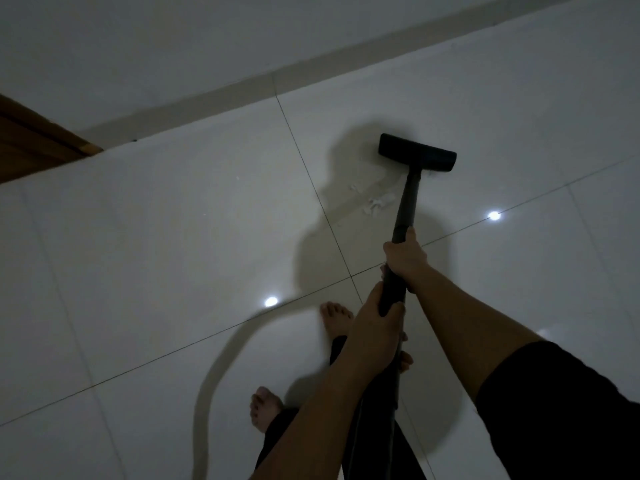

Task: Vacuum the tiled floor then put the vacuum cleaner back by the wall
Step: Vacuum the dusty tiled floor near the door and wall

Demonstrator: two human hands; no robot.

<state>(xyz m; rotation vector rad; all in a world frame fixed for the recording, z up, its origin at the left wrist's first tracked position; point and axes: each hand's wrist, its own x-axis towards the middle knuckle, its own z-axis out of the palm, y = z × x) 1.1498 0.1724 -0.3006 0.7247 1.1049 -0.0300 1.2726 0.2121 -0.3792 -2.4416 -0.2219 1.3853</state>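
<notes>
The long black vacuum wand (408,199) is gripped by both hands. The right hand (403,258) is curled round it further forward, and the left hand (375,320) is clamped round it nearer the body. Its wide black floor head (417,152) is laid flat on the glossy white tiled floor (173,220), near the pale skirting strip (207,98) and just beyond some small white scraps (375,202).

Glossy, smooth white floor tiles (173,237); matt black plastic vacuum head (417,153) and tube (408,206); brown wooden door (31,147).
</notes>
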